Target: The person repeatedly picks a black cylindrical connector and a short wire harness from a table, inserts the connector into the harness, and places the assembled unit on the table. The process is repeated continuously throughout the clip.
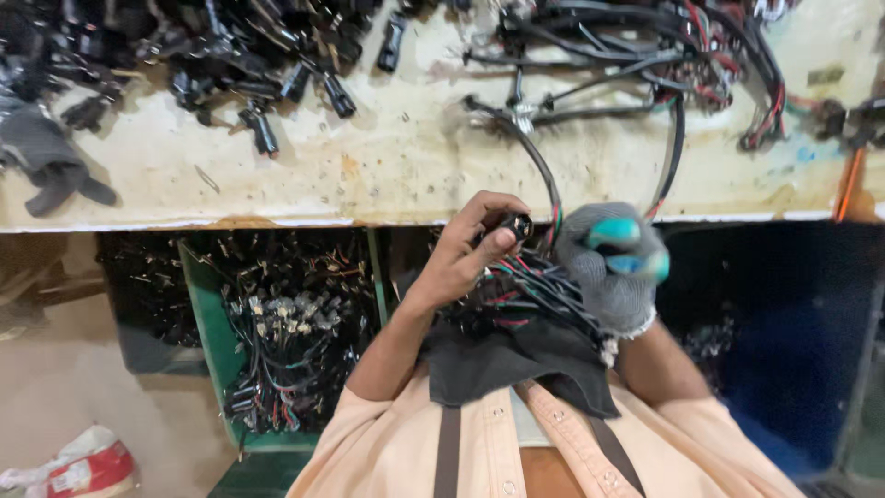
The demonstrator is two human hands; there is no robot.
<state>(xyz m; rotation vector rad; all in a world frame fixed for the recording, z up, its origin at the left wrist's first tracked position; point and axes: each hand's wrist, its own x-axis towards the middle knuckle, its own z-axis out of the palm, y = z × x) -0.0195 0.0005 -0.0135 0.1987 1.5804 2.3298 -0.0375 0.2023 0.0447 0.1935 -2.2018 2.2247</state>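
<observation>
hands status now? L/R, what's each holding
Left hand: bare, fingers closed on a small black connector at the end of the wire bundle.
Right hand: in a grey glove, curled against the wire bundle; grip cannot be told, blurred.

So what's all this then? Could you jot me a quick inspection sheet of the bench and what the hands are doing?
Surface: worn, stained pale workbench.
Job's things: small black connector pinched in the bare left hand; red, black and green wire bundle on the lap.
Clutter: heap of black connectors; grey glove lying at the bench's left.
Grips: right hand in a grey glove with teal fingertips, blurred, beside the bundle.
Cables: tangled harnesses on the bench.
Surroundings: green bin of wired parts; white and red bag on the floor.
</observation>
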